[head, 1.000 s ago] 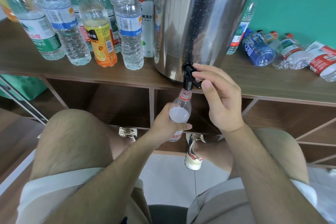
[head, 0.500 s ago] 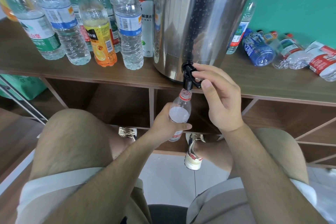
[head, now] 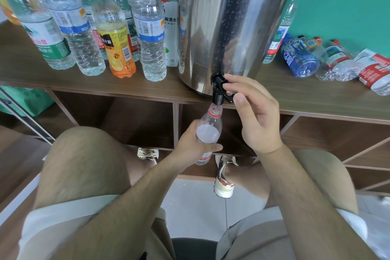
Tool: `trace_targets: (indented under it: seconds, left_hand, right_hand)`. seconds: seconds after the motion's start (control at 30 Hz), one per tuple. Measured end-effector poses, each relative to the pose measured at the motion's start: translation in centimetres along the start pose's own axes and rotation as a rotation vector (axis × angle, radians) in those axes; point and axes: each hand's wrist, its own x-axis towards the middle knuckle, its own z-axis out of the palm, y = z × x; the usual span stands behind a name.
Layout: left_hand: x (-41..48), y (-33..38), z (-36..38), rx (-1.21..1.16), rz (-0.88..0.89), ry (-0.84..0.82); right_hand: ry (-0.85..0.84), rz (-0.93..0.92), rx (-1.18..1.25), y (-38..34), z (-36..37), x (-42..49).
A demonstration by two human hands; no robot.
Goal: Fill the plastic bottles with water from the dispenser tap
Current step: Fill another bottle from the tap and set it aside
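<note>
At the far left, capped full bottles [head: 150, 34] stood upright on the wooden surface [head: 126, 88]. Further right, the left hand [head: 194, 145] had its fingers [head: 212, 147] clamped round a small uncapped plastic bottle [head: 209, 131], held below the surface edge with its mouth just under the black tap [head: 219, 88] of the steel dispenser [head: 232, 23]. Water inside reached roughly the shoulder. The right hand [head: 255, 116] had its fingers [head: 236, 79] closed on the tap lever. To fill well, the neck should stay centred under the spout, and the lever should probably be released before overflow. Empty bottles [head: 301, 59] lay at the far right.
</note>
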Motion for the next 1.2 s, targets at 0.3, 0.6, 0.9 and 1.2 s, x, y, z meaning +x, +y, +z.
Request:
trace_targets:
  seconds: [0.3,0.6,0.9,1.2]
  left_hand:
    - [-0.07,-0.01,-0.05,-0.005,0.005,-0.004]
    - [-0.19,0.04,-0.10,-0.026,0.019,-0.013]
    - [-0.19,0.09,-0.12,-0.035,0.018,-0.018]
    - [-0.17,0.12,-0.08,-0.030,0.016,-0.012]
  right_hand:
    - [0.003,-0.002,0.004,0.02,0.10,-0.08]
    - [0.001,-0.009,0.017,0.32,0.15,-0.11]
    - [0.002,-0.010,0.019,0.36,0.19,-0.09]
    - [0.001,-0.011,0.014,0.39,0.18,-0.13]
